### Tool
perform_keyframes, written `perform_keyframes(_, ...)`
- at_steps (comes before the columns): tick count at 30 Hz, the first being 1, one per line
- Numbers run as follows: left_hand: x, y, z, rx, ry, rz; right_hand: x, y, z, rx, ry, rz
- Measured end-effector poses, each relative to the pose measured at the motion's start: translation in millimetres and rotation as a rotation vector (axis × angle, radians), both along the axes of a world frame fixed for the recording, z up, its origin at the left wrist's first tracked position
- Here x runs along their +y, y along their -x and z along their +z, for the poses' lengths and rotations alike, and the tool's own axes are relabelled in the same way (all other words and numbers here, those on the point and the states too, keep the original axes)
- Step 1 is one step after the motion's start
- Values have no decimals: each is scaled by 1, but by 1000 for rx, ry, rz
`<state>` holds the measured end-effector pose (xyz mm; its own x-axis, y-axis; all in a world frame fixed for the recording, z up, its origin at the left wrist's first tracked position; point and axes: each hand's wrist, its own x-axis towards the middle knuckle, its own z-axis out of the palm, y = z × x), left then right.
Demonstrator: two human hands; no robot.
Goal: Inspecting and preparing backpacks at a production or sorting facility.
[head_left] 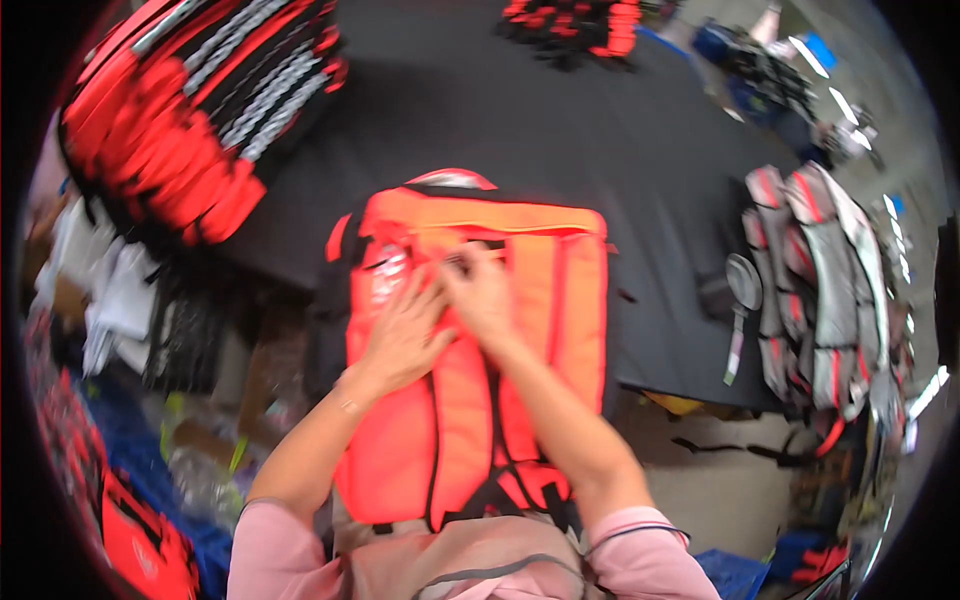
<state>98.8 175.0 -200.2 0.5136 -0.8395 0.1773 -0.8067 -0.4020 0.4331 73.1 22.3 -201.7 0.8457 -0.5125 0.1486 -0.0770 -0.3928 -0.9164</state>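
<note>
Bench (pixel 440 120) draped in smooth black cloth, extending from eleven to three o'clock; its edge curves toward the rim. Pale floor (pixel 710 480) shows below it at four o'clock. Bright white streaks of light (pixel 810 57) line the margin from two to four o'clock, blurred. White bundles (pixel 122 305) crowd nine o'clock; blue sheeting (pixel 208 545) lies between seven and eight.

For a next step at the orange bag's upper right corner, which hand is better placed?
Probably the right hand: it is nearer that corner of the orange bag. The left hand lies farther left, spread, with the right hand between.
</note>
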Motion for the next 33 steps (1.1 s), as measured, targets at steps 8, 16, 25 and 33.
perform_keyframes(8,82,88,19,85,-144,-122,24,0,-12,-15,492,-34)
perform_keyframes(16,143,66,6,275,724,675,4,7,0,-10,611,-99)
perform_keyframes(25,123,10,-13,390,468,749,15,7,-3,14,589,-109)
perform_keyframes(33,135,-6,-48,1153,957,511,7,1,-6,36,527,-116)
